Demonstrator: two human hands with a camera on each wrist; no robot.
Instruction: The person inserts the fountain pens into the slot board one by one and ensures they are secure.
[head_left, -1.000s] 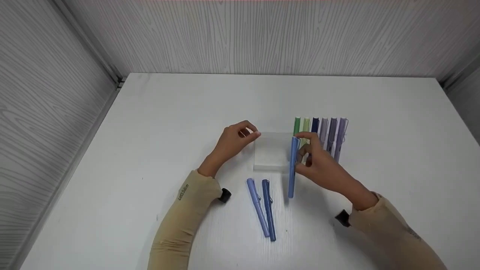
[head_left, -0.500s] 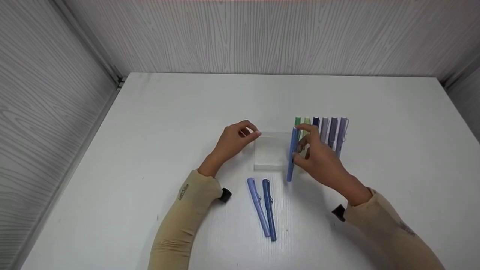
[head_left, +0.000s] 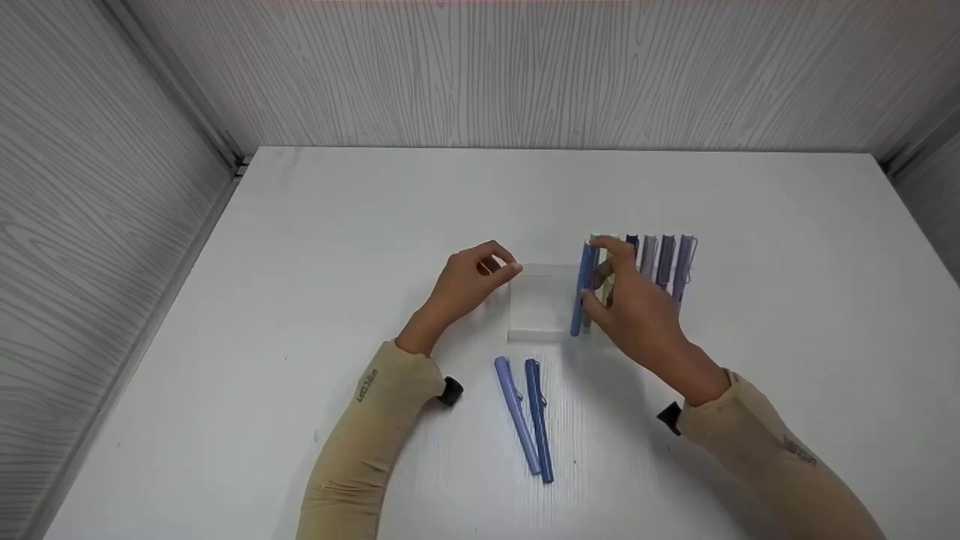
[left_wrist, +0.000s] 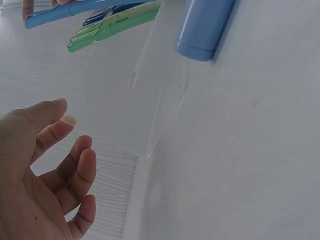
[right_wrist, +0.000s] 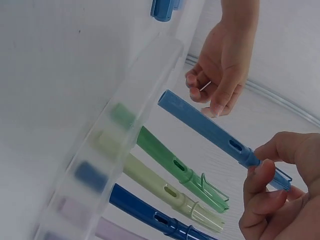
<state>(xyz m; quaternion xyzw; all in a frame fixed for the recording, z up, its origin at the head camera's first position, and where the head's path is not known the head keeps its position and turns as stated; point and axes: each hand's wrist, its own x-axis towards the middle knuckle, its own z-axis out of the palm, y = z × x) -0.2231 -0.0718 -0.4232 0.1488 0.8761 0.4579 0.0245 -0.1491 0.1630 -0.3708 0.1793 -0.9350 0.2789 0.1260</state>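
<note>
My right hand [head_left: 641, 311] pinches a light blue fountain pen [head_left: 580, 292] near its capped, clipped end. The pen slants over the right part of a clear plastic box [head_left: 541, 304], its lower end pointing at the box in the right wrist view. Beside it, a green pen [right_wrist: 162, 155], a pale green pen [right_wrist: 157, 182] and a dark blue pen [right_wrist: 145, 205] stand in a row in the box. My left hand [head_left: 476, 277] stays at the box's far left corner, thumb and index fingertips together there, the other fingers loosely curled.
A periwinkle pen [head_left: 516, 412] and a darker blue pen [head_left: 538, 420] lie on the white table [head_left: 225, 375] in front of the box. Several purple-toned pens, among them a lilac one [head_left: 683, 270], fill the row's right end. A wood-grain panel [head_left: 480, 75] rises behind.
My right hand has carried the light blue pen away from me and slightly left, closer alongside the green pen. The left hand and the two lying pens have stayed put.
</note>
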